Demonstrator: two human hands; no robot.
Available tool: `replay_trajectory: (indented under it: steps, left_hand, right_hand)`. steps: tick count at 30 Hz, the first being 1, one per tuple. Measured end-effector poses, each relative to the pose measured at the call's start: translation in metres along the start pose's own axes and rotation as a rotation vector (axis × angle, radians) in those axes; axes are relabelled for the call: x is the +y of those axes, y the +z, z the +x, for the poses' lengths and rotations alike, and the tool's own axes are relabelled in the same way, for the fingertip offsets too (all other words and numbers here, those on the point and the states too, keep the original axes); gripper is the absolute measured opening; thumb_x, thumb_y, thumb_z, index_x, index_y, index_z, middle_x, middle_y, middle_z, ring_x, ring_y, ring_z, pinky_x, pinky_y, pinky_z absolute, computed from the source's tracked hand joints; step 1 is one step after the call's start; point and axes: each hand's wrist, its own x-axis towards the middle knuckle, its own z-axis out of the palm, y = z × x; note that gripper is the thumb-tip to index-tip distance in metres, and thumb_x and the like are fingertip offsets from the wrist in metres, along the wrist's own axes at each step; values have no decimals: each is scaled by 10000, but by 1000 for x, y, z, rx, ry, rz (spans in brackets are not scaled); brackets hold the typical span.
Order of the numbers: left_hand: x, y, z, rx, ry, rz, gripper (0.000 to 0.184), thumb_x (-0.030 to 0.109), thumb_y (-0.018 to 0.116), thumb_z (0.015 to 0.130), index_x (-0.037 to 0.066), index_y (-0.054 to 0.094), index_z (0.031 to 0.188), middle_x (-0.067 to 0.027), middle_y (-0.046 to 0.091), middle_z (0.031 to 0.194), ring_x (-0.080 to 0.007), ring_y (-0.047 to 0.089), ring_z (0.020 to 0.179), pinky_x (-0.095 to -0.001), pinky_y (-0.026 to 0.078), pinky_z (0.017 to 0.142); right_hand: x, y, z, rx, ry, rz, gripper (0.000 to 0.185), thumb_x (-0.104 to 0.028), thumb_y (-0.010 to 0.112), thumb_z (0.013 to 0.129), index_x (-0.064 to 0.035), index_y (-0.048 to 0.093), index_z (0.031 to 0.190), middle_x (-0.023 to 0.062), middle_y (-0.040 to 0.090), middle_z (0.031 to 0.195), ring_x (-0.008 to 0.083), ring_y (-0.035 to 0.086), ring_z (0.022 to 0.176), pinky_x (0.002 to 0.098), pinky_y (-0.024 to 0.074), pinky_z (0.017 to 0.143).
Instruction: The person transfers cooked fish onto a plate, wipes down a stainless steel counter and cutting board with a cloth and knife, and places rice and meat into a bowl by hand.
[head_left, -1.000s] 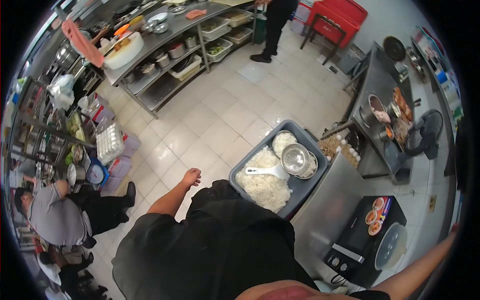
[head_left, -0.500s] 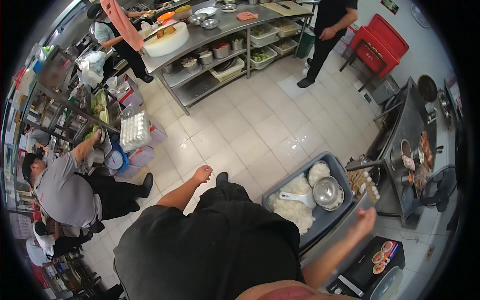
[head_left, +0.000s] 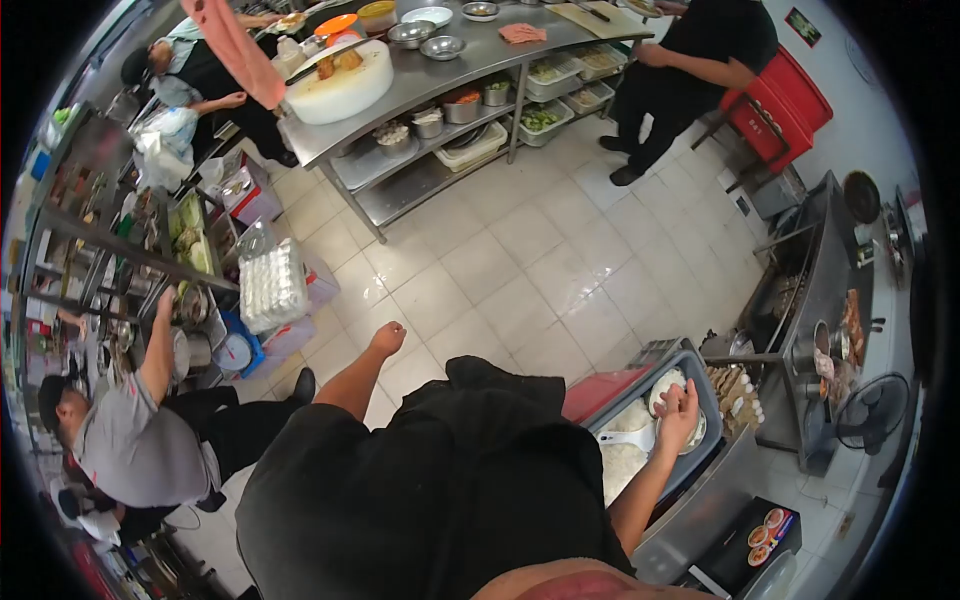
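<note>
Rice (head_left: 624, 474) lies in grey tub (head_left: 713, 424), near right. Paddle (head_left: 628, 437) rests on it, unheld; no portion seen lifted, further progress unclear. Right hand (head_left: 679, 416) over tub: fingers part-curled, just right of paddle; grip hidden. Left hand (head_left: 388, 338) loosely half-open, nothing visible held, above floor (head_left: 500, 300).

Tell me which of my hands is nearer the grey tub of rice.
Your right hand: it is over the grey tub, while your left hand hangs away, above the tiled floor.
</note>
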Motion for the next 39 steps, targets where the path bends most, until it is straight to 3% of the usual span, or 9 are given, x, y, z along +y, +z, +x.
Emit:
replay_trajectory:
  steps: [7, 13, 19, 22, 25, 28, 31, 35, 39]
  left_hand:
    - [83, 19, 43, -70, 82, -58, 369, 336, 557, 870, 43, 652, 1075, -225, 660, 1074, -382, 614, 1051, -428, 484, 917]
    - [114, 28, 62, -5, 170, 106, 366, 341, 565, 876, 47, 653, 1077, -216, 659, 1085, -384, 611, 1055, -433, 478, 928]
    - [144, 49, 94, -27, -56, 44, 372, 347, 560, 884, 38, 651, 1071, -214, 662, 1064, -385, 605, 1061, -445, 470, 934]
    - [185, 67, 127, 38, -8, -30, 349, 329, 555, 888, 33, 653, 1045, -209, 673, 995, -339, 661, 913, -428, 524, 809]
    - [267, 70, 150, 20, -129, -234, 323, 300, 552, 892, 36, 644, 1053, -158, 674, 889, -243, 667, 712, -370, 536, 625]
    - [336, 71, 167, 7, -44, -362, 310, 279, 555, 896, 42, 632, 1080, -97, 647, 809, -159, 614, 587, -311, 492, 500]
    - [369, 72, 184, -26, -81, -363, 311, 281, 559, 904, 55, 613, 1112, -68, 638, 819, -157, 619, 626, -301, 496, 510]
    - [364, 77, 206, -66, -205, -408, 273, 265, 553, 915, 71, 600, 1101, -50, 615, 807, -148, 591, 610, -289, 476, 483]
    - [349, 84, 212, -51, -313, -576, 227, 248, 530, 920, 92, 588, 1074, -34, 580, 782, -140, 556, 580, -282, 451, 461]
  right_hand:
    - [17, 59, 78, -99, 4, 19, 465, -113, 617, 919, 11, 472, 1343, 85, 654, 909, 116, 597, 712, 249, 515, 630]
    - [11, 126, 184, -332, 15, -68, 450, -145, 623, 909, 24, 511, 1311, 80, 662, 919, 124, 621, 762, 254, 518, 635]
    - [-43, 123, 315, -349, -16, -60, 403, -123, 604, 894, 66, 548, 1246, 81, 651, 862, 111, 578, 697, 250, 485, 617]
    - [-73, 121, 378, -367, 10, -77, 402, -111, 591, 890, 52, 551, 1256, 89, 666, 917, 132, 623, 772, 251, 510, 658]
    - [-97, 141, 437, -445, -29, -91, 394, -120, 584, 896, 52, 553, 1249, 90, 666, 922, 130, 622, 779, 249, 509, 668]
    - [-118, 185, 480, -531, -77, -61, 351, -131, 597, 889, 32, 590, 1200, 106, 677, 899, 132, 622, 744, 259, 497, 632]
    - [-138, 240, 514, -675, -152, -160, 354, -171, 611, 865, 20, 620, 1163, 140, 698, 912, 175, 654, 781, 310, 519, 686]
    - [-134, 319, 561, -781, -309, -423, 388, -247, 649, 842, 6, 641, 1136, 220, 691, 982, 320, 675, 907, 371, 520, 823]
    - [-80, 368, 619, -857, -336, -617, 408, -252, 662, 827, -4, 641, 1150, 211, 693, 992, 327, 671, 910, 379, 519, 844]
